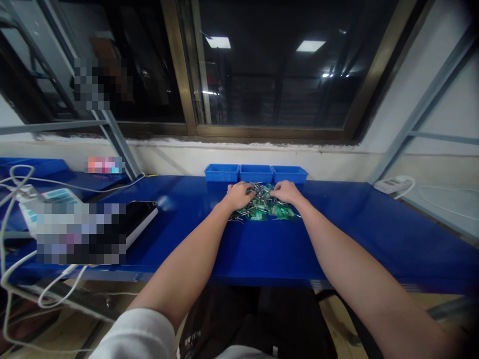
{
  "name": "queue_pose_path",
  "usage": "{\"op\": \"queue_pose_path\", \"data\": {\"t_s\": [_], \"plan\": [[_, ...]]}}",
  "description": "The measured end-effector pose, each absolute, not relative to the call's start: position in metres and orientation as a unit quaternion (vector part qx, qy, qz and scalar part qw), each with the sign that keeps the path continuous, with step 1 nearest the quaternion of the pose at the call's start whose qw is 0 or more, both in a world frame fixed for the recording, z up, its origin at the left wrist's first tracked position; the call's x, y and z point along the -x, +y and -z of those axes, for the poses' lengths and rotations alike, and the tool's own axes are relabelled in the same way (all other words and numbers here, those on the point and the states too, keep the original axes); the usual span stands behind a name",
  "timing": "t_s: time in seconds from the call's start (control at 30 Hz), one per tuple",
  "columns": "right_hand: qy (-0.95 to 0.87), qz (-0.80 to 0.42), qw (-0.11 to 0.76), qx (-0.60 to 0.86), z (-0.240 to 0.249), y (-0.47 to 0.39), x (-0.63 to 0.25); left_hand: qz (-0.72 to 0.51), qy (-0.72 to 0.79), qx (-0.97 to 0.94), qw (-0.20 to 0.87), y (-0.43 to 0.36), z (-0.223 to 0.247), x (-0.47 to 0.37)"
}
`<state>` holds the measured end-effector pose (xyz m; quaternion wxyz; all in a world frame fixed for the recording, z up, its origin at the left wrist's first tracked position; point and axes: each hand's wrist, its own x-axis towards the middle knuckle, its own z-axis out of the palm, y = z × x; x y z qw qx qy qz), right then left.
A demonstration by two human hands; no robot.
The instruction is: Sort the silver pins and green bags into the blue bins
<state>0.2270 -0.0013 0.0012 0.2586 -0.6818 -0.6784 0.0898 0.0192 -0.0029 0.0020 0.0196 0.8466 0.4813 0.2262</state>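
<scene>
A pile of small silver metal pins [258, 203], rivet-like in shape, lies on the blue tabletop, mixed with green pieces [283, 211] that look like small plastic bags. On the pile's left side rests my left hand [238, 196], its fingers curled down onto the pins; what lies between the fingertips is too small to name. My right hand [287, 192] is at the pile's right side with thumb and fingers pinched together. Whatever it pinches cannot be made out.
Three blue bins [256, 173] stand in a row behind the pile, near the wall. At left are a dark-screened device [140, 212] and white cables [80, 279]. A white power strip [389, 184] sits at the right end of the blue table [269, 254].
</scene>
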Motion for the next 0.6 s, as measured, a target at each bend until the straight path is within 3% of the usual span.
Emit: {"op": "queue_pose_path", "data": {"t_s": [0.23,0.4,0.6], "plan": [[-0.664,-0.111,0.374,0.638,-0.011,-0.005,-0.224,-0.241,0.470,-0.849,0.010,-0.002,-0.001,-0.020],[-0.670,-0.295,0.479,0.485,-0.016,-0.011,-0.208,-0.283,0.421,-0.862,0.004,-0.006,-0.005,-0.022],[-0.641,-0.440,0.490,0.394,-0.021,-0.021,-0.192,-0.275,0.354,-0.894,0.029,-0.015,-0.013,-0.026]]}}
